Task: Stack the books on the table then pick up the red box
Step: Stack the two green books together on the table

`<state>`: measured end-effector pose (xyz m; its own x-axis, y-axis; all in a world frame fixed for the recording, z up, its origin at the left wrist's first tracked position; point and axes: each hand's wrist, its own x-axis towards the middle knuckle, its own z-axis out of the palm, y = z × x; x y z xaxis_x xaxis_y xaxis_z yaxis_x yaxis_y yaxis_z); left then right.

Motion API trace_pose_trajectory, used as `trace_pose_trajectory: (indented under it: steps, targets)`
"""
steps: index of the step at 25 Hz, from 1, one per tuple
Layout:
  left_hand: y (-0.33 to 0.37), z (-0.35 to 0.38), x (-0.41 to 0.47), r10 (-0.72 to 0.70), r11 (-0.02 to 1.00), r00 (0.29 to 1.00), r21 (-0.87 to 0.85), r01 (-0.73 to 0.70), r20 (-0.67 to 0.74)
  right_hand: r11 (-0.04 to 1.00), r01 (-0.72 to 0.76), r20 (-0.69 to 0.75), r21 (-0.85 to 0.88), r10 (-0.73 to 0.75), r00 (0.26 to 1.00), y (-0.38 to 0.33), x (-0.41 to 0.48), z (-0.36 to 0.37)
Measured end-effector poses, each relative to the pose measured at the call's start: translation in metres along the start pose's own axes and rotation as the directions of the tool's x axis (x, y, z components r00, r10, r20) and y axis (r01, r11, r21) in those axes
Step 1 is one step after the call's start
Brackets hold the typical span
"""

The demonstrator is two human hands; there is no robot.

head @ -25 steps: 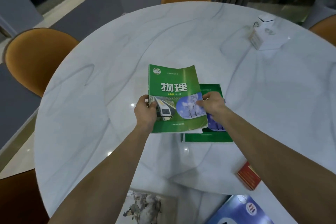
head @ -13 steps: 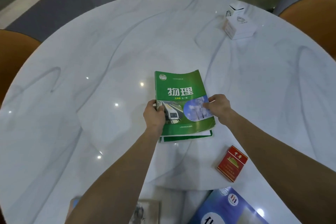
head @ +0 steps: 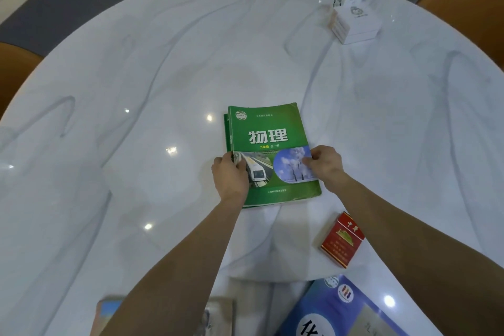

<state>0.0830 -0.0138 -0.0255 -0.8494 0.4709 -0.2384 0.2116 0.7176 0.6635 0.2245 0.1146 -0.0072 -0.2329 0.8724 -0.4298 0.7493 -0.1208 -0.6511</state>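
Marble table (head: 163, 76): both hands' fingers (head: 306, 162) pinching green book (head: 268, 128); I'm judging red box (head: 342, 239) light, side-graspable.

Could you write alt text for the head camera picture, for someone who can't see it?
Two bare hands, left hand and right hand, press the side edges of a green book lying on another green book on a round white marble table. A red box lies nearer, to the right; a blue book sits at the near edge.
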Motion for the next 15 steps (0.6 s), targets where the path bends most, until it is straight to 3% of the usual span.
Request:
trace_pose_trajectory:
  steps: [3, 7, 15]
  targets:
    - [-0.007, 0.002, -0.002, 0.004, 0.997, 1.0, 0.078, -0.003, -0.014, 0.999, 0.036, -0.015, -0.01, -0.036, 0.999, 0.001, 0.001, 0.004]
    - [-0.009, 0.002, -0.004, -0.022, 0.999, 1.0, 0.028, 0.023, -0.02, 0.994, 0.104, -0.025, -0.042, -0.105, 0.994, 0.0, 0.004, 0.009]
    - [-0.012, -0.003, -0.002, -0.04, 0.999, 0.999, 0.002, 0.04, 0.011, 0.994, 0.082, -0.037, -0.068, -0.085, 0.996, 0.001, 0.008, 0.016]
